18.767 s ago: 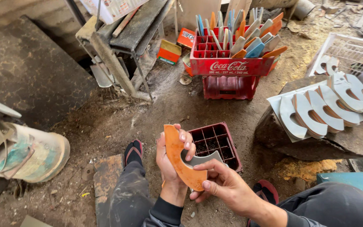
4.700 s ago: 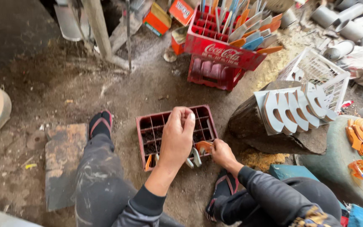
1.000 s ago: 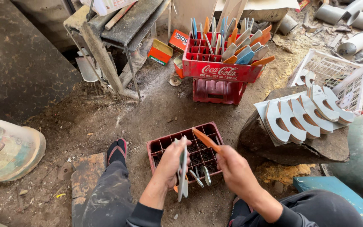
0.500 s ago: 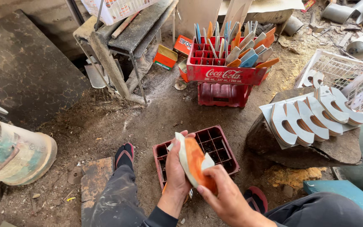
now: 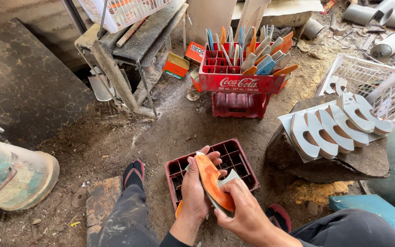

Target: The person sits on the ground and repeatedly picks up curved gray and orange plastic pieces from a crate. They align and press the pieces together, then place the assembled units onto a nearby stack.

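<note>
Pairing curved cut-outs over the low crate

Holding the work at lower centre of the frame, the left hand point(image 5: 194, 192) is closed around the back of an orange curved sole-shaped cut-out point(image 5: 212, 181), fingers wrapped over its left edge. The right hand point(image 5: 243, 211) pinches the lower end of the same piece together with a pale grey curved piece point(image 5: 228, 177) lying behind it; both grips are tight, nothing loose between them. Directly beneath the hands sits a dark red divided plastic crate point(image 5: 248, 170) on the dirt floor, its visible cells mostly empty. To the left, a foot in a black-and-red sandal point(image 5: 133, 173) rests beside a flat rusty slab point(image 5: 100, 203).

Further out, at right centre, a row of white arch-shaped cut-outs point(image 5: 334, 130) lies fanned on a rock. At upper centre, a bright red bottle crate point(image 5: 241, 77) stands packed with upright orange, blue and grey pieces.

Judging by this, much stock is already sorted upright, while the fanned white row and the near crate's open cells remain to be dealt with.
</note>
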